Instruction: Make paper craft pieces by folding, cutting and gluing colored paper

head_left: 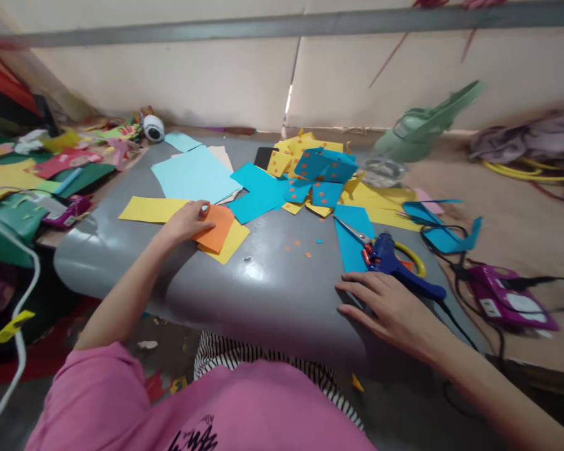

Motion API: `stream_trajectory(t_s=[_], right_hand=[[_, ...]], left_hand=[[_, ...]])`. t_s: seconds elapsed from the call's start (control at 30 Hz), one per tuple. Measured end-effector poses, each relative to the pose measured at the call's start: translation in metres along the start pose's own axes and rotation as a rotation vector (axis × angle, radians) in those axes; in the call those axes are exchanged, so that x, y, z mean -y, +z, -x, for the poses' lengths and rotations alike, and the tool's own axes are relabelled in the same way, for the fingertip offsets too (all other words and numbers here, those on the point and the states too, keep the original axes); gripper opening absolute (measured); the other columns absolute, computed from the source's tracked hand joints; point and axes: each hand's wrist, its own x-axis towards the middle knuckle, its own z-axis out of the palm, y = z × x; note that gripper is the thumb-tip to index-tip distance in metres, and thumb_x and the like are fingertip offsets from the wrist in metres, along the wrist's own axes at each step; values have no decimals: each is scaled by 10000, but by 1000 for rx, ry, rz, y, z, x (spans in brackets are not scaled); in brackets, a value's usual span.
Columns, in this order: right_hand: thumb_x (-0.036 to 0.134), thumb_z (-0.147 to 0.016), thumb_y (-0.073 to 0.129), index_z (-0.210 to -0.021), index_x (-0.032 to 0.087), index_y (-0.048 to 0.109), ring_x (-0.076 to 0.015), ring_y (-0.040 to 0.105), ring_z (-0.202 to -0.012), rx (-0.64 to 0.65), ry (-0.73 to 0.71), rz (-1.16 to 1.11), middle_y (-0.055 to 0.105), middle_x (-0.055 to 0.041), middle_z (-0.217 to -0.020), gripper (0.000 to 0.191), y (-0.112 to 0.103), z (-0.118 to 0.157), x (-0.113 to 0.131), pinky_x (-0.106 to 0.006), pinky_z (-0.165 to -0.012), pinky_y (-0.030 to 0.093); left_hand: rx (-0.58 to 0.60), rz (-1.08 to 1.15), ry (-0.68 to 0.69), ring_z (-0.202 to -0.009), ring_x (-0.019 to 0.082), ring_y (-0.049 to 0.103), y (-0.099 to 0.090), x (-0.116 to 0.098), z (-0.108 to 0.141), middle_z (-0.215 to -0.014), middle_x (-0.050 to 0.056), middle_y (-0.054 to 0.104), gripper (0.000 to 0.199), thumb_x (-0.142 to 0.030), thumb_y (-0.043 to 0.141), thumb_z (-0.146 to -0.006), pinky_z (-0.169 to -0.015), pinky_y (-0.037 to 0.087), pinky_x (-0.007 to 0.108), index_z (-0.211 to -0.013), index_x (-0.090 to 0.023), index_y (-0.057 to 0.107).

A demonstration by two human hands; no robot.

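My left hand [190, 222] rests on the left edge of an orange paper piece [219, 230], its fingers bent over it. Yellow paper [145, 210] lies under and beside that hand. My right hand [380, 304] lies on the grey table [263, 294] with fingers spread and nothing held. Just beyond it are a blue glue gun [390, 257], scissors [352, 230] and a blue paper strip [350, 235]. Blue paper [258, 194] and light blue sheets [192, 172] lie farther back, near folded yellow and blue pieces with orange squares [326, 166].
A purple box with cables [510, 297] sits at the right. Behind the table stand a green object [413, 128] and a clear dish [383, 170]. Coloured scraps [66, 160] and a small white camera-like object [153, 128] are at the left.
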Motion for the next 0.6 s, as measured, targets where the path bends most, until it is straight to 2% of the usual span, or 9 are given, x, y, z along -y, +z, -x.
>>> stream_trajectory(t_s=[0.13,0.2,0.3,0.37,0.43,0.5,0.53,0.6], right_hand=[[375,-992,558,-1124,203,724,-284,672,-1061,-14,37,58,727,-148,-1159,273,-7,2,5,-465,-897,573],[334,-1000,549,-1112,193,725,-270,666,-1067,-10,47,144,727,-146,-1155,252,-9,4,5,-442,-904,576],[306,-990,574,-1118,186,725,-265,656,-1096,-25,88,287,727,-145,-1166,231,-10,10,-1,-426,-927,567],[294,-988,577,-1151,184,717,-267,652,-1108,-47,131,372,721,-150,-1190,241,-10,15,-9,-428,-933,560],[273,-996,551,-1203,184,700,-266,648,-1113,-58,167,433,713,-154,-1218,271,-10,19,-20,-428,-930,554],[246,-1001,524,-1243,194,686,-264,648,-1114,-57,189,471,708,-149,-1231,296,-12,23,-31,-423,-924,548],[238,-999,520,-1248,203,685,-266,650,-1110,-60,194,487,709,-143,-1227,301,-13,25,-37,-421,-920,545],[276,-1000,529,-1205,192,702,-274,662,-1068,-92,195,524,714,-147,-1175,281,-14,28,-46,-411,-894,547]], left_hand=[[59,-15,31,-1018,298,645,-3,6,1,-1230,142,656,677,-459,567,-800,-879,499,394,-1412,-175,516],[11,-63,45,-998,309,645,-6,12,-2,-1219,129,658,620,-496,514,-833,-906,502,432,-1382,-207,533],[-100,-192,87,-1142,374,595,-12,22,-15,-1184,101,662,499,-487,440,-876,-1001,469,506,-1308,-271,564],[-81,-258,117,-1198,390,562,-16,26,-29,-1159,73,681,440,-521,453,-877,-1029,453,515,-1236,-310,598],[-37,-327,99,-1196,372,562,-18,28,-43,-1152,67,699,414,-520,455,-876,-1010,465,489,-1174,-297,637],[-22,-388,47,-1155,340,594,-20,26,-53,-1194,93,700,425,-456,433,-885,-975,481,443,-1160,-234,668],[-23,-403,32,-1139,325,611,-21,25,-57,-1220,116,693,440,-419,427,-888,-961,485,415,-1170,-193,678],[-21,-407,41,-1157,279,619,-24,22,-62,-1242,107,694,441,-391,446,-891,-972,475,341,-1196,-179,683]])
